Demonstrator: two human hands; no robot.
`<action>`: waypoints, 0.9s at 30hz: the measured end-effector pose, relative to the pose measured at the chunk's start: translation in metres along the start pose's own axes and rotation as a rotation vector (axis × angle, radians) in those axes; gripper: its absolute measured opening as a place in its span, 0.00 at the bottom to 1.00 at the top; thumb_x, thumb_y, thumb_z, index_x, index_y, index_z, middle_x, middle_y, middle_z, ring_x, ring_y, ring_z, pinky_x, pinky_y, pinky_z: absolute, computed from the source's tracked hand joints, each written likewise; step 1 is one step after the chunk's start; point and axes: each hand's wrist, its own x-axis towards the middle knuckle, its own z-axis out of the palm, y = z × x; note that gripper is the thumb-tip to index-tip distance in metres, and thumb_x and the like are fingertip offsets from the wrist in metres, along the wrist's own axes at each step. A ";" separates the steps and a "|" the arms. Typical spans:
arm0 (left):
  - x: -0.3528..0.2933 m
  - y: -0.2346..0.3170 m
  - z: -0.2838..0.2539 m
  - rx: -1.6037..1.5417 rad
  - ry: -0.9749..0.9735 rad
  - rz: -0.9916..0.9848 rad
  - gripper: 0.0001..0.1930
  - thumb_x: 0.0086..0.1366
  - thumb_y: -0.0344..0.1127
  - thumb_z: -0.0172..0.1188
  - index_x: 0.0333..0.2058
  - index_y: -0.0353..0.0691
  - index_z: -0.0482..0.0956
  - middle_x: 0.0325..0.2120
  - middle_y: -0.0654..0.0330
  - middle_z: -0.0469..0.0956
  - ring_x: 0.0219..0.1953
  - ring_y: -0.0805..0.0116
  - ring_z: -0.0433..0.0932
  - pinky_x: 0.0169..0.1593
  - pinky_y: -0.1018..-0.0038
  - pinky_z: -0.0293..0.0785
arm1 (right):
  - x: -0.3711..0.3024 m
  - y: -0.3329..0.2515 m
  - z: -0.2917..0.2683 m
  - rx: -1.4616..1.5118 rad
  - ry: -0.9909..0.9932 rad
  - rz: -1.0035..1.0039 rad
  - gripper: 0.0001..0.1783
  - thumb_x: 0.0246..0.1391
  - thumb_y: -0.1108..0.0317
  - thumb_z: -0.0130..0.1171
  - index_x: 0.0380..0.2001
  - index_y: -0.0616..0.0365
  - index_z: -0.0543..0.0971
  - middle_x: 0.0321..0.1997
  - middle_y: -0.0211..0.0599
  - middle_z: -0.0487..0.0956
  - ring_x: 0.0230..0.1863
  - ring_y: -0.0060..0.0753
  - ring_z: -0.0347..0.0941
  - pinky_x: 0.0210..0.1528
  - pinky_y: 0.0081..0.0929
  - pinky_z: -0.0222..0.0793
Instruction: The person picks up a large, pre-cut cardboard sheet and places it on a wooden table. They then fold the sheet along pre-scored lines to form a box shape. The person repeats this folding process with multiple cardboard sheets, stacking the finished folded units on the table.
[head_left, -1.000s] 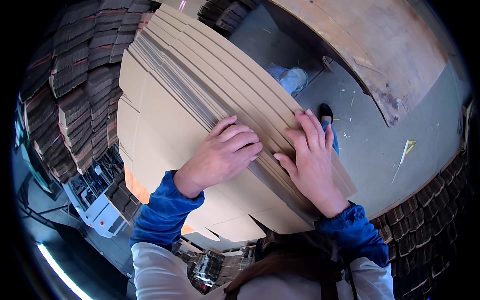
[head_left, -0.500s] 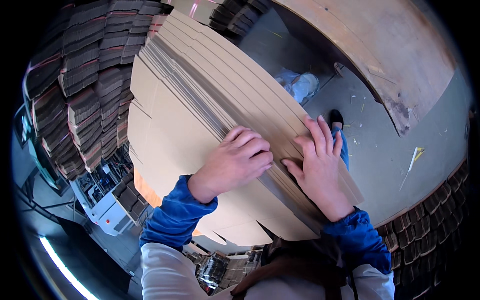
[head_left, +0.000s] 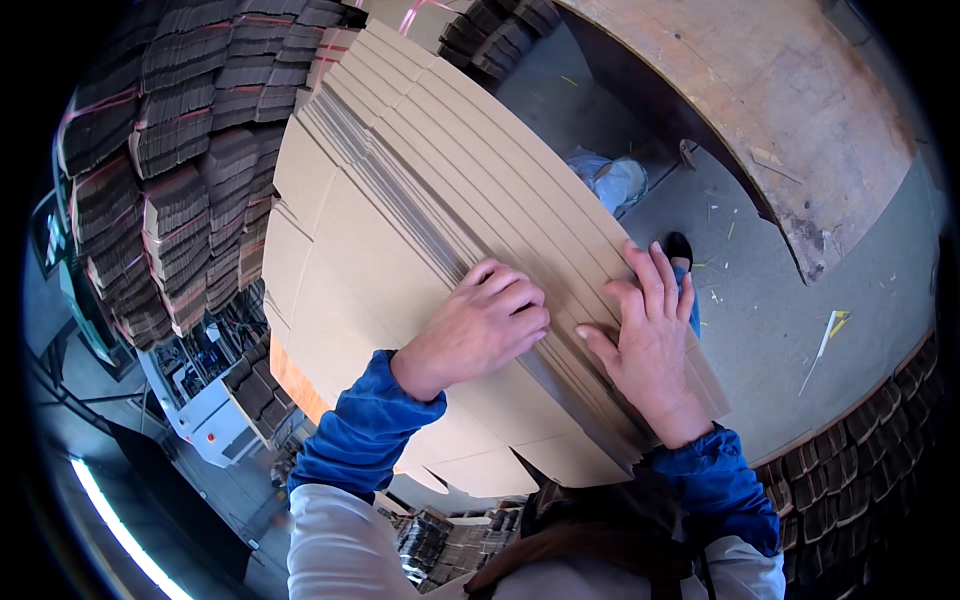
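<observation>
A fanned stack of flat brown cardboard sheets [head_left: 350,270] lies in front of me, with stepped edges running from far left to near right. My left hand [head_left: 478,325] rests on the stack near its middle, fingers curled down over the sheet edges; its fingertips are partly hidden. To its right, my right hand [head_left: 650,335] lies on the right-hand sheets with thumb and fingers spread, its fingertips near their outer edge. Slots are cut into the near edge of the stack.
Tall piles of bundled cardboard [head_left: 180,190] stand at the left, and more bundles [head_left: 850,480] at the lower right. A worn wooden board [head_left: 780,100] is at the upper right. A white plastic-wrapped item [head_left: 615,182] and scraps lie on the grey floor [head_left: 760,330]. A machine [head_left: 212,425] stands lower left.
The view has shifted slightly, so the stack and surroundings appear a little further right. Both hands keep nearly the same place on the sheets, the right with its thumb still apart.
</observation>
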 end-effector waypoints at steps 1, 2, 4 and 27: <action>-0.001 -0.001 0.000 0.001 -0.002 0.008 0.09 0.52 0.35 0.68 0.32 0.45 0.79 0.36 0.65 0.74 0.45 0.63 0.72 0.55 0.61 0.66 | 0.000 -0.001 0.000 0.003 -0.004 0.006 0.28 0.40 0.59 0.73 0.44 0.52 0.73 0.69 0.37 0.58 0.72 0.51 0.50 0.66 0.68 0.45; -0.002 -0.002 -0.001 0.001 -0.004 0.016 0.08 0.53 0.35 0.68 0.32 0.45 0.80 0.36 0.65 0.74 0.45 0.63 0.72 0.55 0.60 0.66 | 0.000 -0.002 0.000 0.005 -0.009 0.012 0.28 0.40 0.59 0.73 0.44 0.53 0.73 0.69 0.37 0.58 0.72 0.51 0.50 0.66 0.68 0.45; -0.003 0.000 -0.004 -0.010 0.017 0.014 0.09 0.52 0.34 0.69 0.33 0.44 0.81 0.37 0.64 0.74 0.45 0.63 0.73 0.57 0.59 0.67 | 0.001 -0.003 -0.003 -0.002 -0.016 0.011 0.28 0.40 0.58 0.73 0.44 0.53 0.74 0.70 0.38 0.57 0.72 0.50 0.50 0.66 0.69 0.44; -0.007 0.005 -0.017 0.039 -0.024 0.029 0.12 0.52 0.33 0.68 0.37 0.43 0.80 0.38 0.64 0.73 0.47 0.65 0.72 0.61 0.58 0.66 | -0.002 -0.012 0.002 -0.006 -0.008 -0.021 0.31 0.42 0.53 0.71 0.50 0.51 0.74 0.73 0.44 0.55 0.75 0.48 0.45 0.64 0.73 0.43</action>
